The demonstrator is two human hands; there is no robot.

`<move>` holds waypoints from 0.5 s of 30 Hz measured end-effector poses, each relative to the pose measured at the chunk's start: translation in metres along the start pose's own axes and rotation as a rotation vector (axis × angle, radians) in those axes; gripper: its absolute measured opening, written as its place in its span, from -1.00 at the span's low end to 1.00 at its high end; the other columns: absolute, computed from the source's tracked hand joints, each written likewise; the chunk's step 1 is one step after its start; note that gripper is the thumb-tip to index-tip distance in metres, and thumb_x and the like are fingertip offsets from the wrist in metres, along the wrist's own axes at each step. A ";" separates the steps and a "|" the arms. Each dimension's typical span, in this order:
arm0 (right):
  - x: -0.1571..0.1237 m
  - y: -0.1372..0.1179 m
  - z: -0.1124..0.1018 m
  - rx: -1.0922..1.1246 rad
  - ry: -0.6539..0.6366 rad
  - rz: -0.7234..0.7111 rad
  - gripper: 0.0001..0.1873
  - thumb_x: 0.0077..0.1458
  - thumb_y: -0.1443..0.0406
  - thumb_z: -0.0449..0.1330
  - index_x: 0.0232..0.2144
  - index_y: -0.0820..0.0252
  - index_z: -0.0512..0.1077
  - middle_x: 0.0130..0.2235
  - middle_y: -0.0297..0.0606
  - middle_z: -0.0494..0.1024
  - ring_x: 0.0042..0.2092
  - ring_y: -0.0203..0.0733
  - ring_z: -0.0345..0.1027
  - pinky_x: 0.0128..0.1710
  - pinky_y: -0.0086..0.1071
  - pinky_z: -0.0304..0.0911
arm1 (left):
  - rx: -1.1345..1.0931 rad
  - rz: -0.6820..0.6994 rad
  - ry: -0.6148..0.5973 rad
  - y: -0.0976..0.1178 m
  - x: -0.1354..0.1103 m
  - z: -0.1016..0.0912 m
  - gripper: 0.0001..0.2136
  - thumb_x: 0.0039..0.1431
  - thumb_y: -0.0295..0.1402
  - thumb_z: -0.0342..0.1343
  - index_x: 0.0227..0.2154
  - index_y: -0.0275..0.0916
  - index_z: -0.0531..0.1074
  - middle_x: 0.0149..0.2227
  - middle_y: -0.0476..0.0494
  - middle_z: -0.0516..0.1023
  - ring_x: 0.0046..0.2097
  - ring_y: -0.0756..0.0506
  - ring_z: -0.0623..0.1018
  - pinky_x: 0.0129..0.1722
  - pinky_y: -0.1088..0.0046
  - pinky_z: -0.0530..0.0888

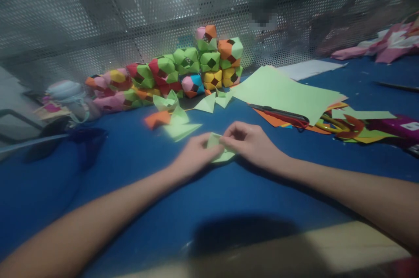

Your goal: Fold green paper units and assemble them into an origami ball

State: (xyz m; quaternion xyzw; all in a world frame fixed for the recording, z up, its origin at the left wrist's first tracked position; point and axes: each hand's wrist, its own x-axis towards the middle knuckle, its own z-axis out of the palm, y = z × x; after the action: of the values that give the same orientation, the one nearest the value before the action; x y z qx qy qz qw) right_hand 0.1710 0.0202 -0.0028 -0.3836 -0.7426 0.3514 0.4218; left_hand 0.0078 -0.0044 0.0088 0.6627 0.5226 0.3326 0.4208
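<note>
A small folded piece of light green paper (214,140) is pinched between both hands, low over the blue table. My left hand (197,151) is closed on its left side, thumb across the front. On its upper right edge, my right hand (247,140) grips with curled fingers. Parts of the paper are hidden behind the fingers. Just beyond the hands lie folded green paper units (179,127) and an orange folded unit (157,119). More pale green folded pieces (207,102) rest a little farther back.
Stacked coloured paper cubes (186,60) stand against a perforated metal panel (147,12). To the right are green paper sheets (288,90), a red-black utility knife (281,114) and yellow-orange-handled scissors (340,125). A lidded cup (73,97) stands at left.
</note>
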 end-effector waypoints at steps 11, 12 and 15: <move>-0.001 -0.002 -0.006 -0.043 -0.026 -0.009 -0.77 0.11 0.19 0.07 -0.45 0.21 0.42 -0.47 -0.34 0.45 -0.42 -0.31 0.26 -0.44 -0.44 0.15 | -0.196 -0.060 0.006 -0.012 0.006 0.000 -0.78 0.03 -0.22 0.14 -0.38 -0.30 0.43 -0.49 0.00 0.42 -0.48 0.04 0.39 -0.45 0.49 0.35; -0.001 -0.002 -0.006 -0.049 -0.026 -0.009 -0.78 0.09 0.21 0.08 -0.46 0.21 0.42 -0.47 -0.34 0.46 -0.42 -0.30 0.27 -0.44 -0.44 0.16 | -0.209 -0.064 0.003 -0.013 0.006 0.000 -0.79 0.04 -0.24 0.13 -0.37 -0.30 0.43 -0.48 -0.01 0.43 -0.48 0.03 0.40 -0.44 0.47 0.36; 0.000 0.000 -0.006 -0.073 -0.010 -0.023 -0.83 0.05 0.26 0.11 -0.48 0.20 0.43 -0.47 -0.34 0.49 -0.42 -0.30 0.29 -0.43 -0.43 0.17 | -0.205 -0.053 0.000 -0.015 0.007 0.000 -0.83 0.06 -0.30 0.10 -0.35 -0.30 0.44 -0.46 -0.03 0.44 -0.46 0.02 0.43 -0.43 0.45 0.39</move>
State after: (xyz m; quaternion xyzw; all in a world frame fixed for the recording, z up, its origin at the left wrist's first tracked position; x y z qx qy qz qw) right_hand 0.1764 0.0214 -0.0007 -0.3883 -0.7614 0.3211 0.4079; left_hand 0.0034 0.0035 -0.0051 0.6021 0.5033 0.3729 0.4950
